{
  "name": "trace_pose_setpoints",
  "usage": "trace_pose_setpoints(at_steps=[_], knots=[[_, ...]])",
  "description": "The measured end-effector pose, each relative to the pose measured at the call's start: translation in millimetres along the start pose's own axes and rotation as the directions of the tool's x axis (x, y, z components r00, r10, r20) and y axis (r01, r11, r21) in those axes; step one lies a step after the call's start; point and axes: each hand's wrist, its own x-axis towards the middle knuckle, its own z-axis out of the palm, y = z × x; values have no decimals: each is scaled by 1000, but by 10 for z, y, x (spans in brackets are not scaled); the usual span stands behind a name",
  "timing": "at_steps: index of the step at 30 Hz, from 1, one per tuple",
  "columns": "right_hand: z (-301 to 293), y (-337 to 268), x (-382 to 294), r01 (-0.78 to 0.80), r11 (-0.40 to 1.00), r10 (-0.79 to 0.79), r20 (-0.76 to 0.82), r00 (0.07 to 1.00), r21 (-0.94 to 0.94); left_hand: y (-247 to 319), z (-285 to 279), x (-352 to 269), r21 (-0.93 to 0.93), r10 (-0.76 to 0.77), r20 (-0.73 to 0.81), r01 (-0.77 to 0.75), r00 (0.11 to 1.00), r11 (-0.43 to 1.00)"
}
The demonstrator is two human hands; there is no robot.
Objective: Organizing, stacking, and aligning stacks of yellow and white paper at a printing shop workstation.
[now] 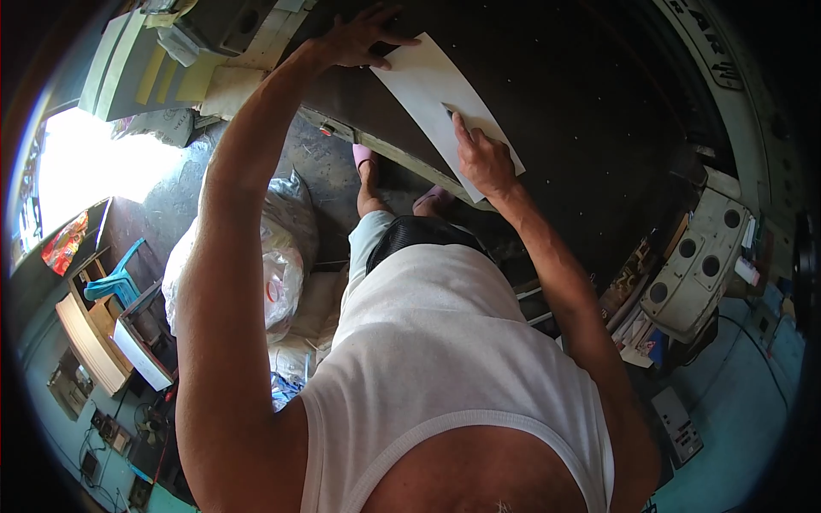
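A long white sheet of paper or thin card [431,83] lies slantwise on a dark machine table [545,115] dotted with small pale spots. My left hand [353,40] is at the sheet's far end, fingers spread, with fingertips at its edge. My right hand [484,157] rests over the nearer half of the sheet, index finger stretched out and the other fingers curled. By that fingertip is a small dark pointed shape [448,109]; whether it is a thin tool or a shadow is unclear. The inside of the right hand is hidden.
A red button [326,130] sits on the table's front edge. At right stands a pale panel [696,266] with round dark openings. Stuffed plastic bags [282,282] lie on the floor at left, with a blue plastic chair [118,282] beyond. Stacked sheets [115,64] are at upper left.
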Motion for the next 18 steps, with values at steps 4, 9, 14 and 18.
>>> trace_pose_setpoints(at_steps=[4, 9, 14, 18], knots=[[-78, 13, -265, 12, 1000, -12, -26, 1000, 20, -157, 136, 45, -11, 67, -66, -68, 996, 998], [-209, 24, -596, -25, 999, 25, 13, 1000, 21, -229, 222, 100, -57, 178, -172, -191, 969, 980], [-358, 13, -1057, -68, 997, 66, 48, 997, 24, -128, 134, 83, 42, 187, -166, -182, 968, 982], [-504, 13, -1448, -104, 994, 105, 119, 987, -20, -161, 152, 118, 34, 100, -84, -98, 991, 995]])
